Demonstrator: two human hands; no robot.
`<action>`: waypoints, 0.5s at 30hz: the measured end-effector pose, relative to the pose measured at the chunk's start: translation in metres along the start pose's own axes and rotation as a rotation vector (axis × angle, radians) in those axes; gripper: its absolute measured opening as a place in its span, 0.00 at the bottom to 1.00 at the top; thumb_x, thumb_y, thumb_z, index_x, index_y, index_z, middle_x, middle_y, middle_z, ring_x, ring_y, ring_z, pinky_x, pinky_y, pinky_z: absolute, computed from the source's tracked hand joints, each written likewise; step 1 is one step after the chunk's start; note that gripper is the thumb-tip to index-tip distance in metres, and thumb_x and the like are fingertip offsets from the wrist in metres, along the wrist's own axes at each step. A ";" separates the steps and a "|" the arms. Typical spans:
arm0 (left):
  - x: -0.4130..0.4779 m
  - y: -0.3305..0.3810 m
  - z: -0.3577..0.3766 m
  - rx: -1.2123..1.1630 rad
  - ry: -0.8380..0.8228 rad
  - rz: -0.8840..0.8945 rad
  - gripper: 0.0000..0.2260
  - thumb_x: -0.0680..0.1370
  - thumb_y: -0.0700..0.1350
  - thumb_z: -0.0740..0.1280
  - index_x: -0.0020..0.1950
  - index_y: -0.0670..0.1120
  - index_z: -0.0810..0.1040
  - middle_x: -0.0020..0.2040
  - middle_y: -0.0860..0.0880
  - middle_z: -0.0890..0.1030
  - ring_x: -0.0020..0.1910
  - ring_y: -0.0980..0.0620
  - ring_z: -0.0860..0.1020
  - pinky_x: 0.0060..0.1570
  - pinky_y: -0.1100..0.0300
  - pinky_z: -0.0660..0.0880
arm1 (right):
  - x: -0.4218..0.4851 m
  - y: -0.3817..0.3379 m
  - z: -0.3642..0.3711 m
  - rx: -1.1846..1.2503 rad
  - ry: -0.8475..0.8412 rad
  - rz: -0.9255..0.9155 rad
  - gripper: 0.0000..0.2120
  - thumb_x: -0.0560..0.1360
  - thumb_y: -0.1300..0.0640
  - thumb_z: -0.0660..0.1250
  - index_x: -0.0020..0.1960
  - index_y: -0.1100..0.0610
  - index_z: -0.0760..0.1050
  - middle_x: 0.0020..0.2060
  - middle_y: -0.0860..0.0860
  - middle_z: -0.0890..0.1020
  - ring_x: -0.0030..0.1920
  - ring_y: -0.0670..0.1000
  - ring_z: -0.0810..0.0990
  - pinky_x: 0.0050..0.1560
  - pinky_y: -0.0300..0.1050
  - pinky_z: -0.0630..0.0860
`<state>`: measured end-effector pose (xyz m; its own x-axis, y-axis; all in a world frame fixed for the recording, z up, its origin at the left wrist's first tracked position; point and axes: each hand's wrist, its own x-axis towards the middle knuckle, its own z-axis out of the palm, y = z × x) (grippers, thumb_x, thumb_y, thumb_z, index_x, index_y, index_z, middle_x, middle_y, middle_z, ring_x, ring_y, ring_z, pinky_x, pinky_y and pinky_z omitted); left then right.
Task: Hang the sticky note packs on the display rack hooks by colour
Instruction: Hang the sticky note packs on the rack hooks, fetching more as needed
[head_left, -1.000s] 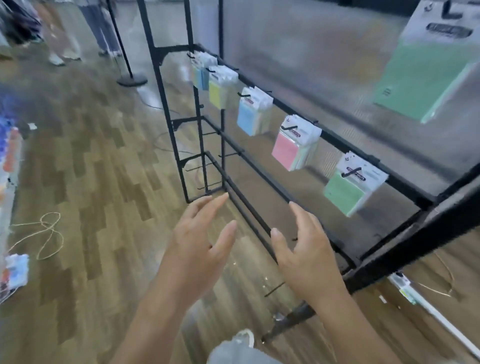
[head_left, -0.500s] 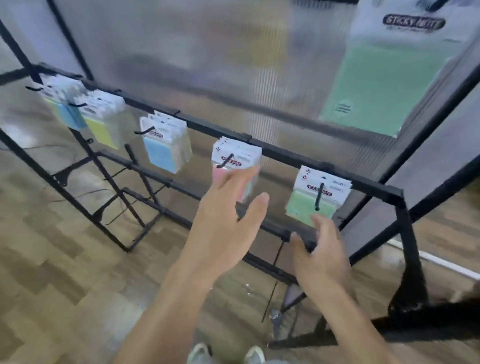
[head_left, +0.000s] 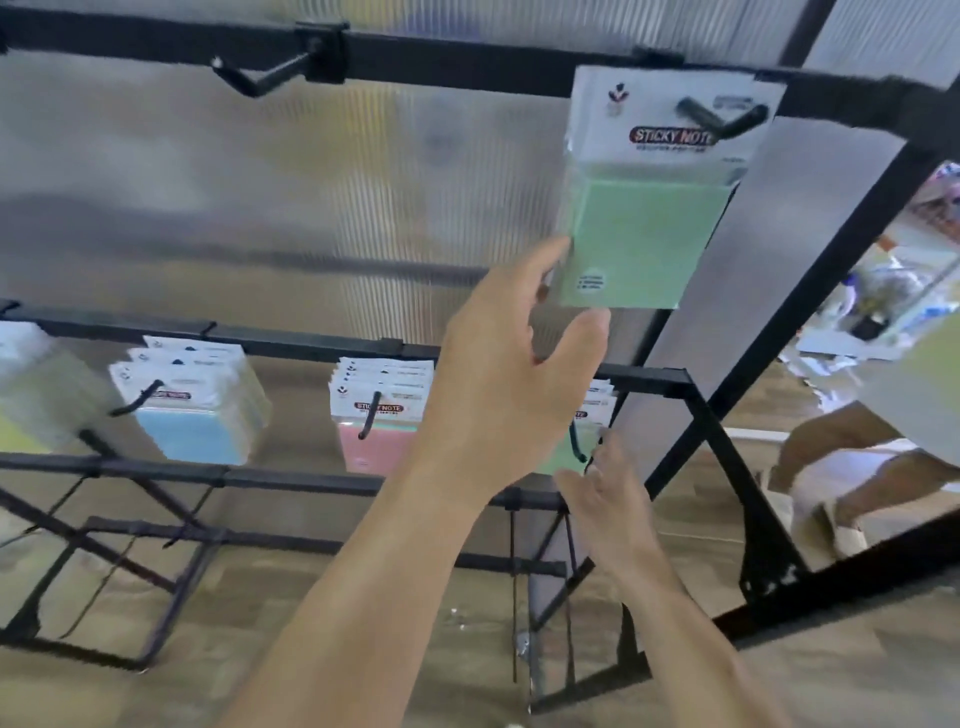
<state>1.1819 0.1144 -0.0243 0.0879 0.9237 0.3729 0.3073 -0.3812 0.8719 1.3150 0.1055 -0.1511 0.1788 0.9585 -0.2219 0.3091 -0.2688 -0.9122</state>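
Left hand and upper green sticky note pack on the display rack. The pack hangs from the right hook of the top rail. The left grip is spread around its lower left corner: the forefinger tip touches the left edge and the thumb lies just below the bottom edge, and no pinch is visible. The right hand sits lower with its fingers straight, their tips at the green packs on the middle rail. That rail also carries pink packs, blue packs and yellow packs, each colour on 1 hook. The top rail's left hook is bare. Compared with 0.5 s earlier, the left hand has risen from the pink packs to the upper green pack, while the right hand stays by the lower green packs.
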 end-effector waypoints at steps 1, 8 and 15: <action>0.001 0.000 0.001 -0.018 -0.002 -0.009 0.20 0.77 0.50 0.63 0.70 0.53 0.71 0.64 0.60 0.76 0.64 0.61 0.73 0.60 0.53 0.76 | -0.001 -0.001 0.002 0.025 0.000 -0.009 0.18 0.77 0.62 0.64 0.60 0.42 0.66 0.48 0.33 0.74 0.52 0.36 0.75 0.46 0.33 0.72; 0.003 0.008 0.003 -0.096 0.052 0.010 0.08 0.77 0.46 0.67 0.51 0.60 0.73 0.54 0.59 0.77 0.52 0.63 0.76 0.48 0.65 0.77 | -0.008 0.000 0.008 0.118 0.064 0.017 0.16 0.78 0.64 0.63 0.63 0.51 0.69 0.52 0.43 0.79 0.56 0.44 0.77 0.37 0.30 0.72; 0.007 0.013 0.009 -0.349 0.017 -0.059 0.11 0.76 0.41 0.70 0.54 0.52 0.73 0.46 0.53 0.82 0.45 0.60 0.81 0.47 0.62 0.79 | -0.002 0.007 0.010 0.107 0.111 0.081 0.20 0.76 0.60 0.66 0.67 0.52 0.68 0.50 0.43 0.77 0.53 0.44 0.75 0.46 0.37 0.70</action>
<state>1.1946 0.1161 -0.0131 0.0628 0.9450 0.3210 -0.0313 -0.3196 0.9470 1.3071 0.1024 -0.1603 0.3034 0.9160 -0.2624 0.1889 -0.3277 -0.9257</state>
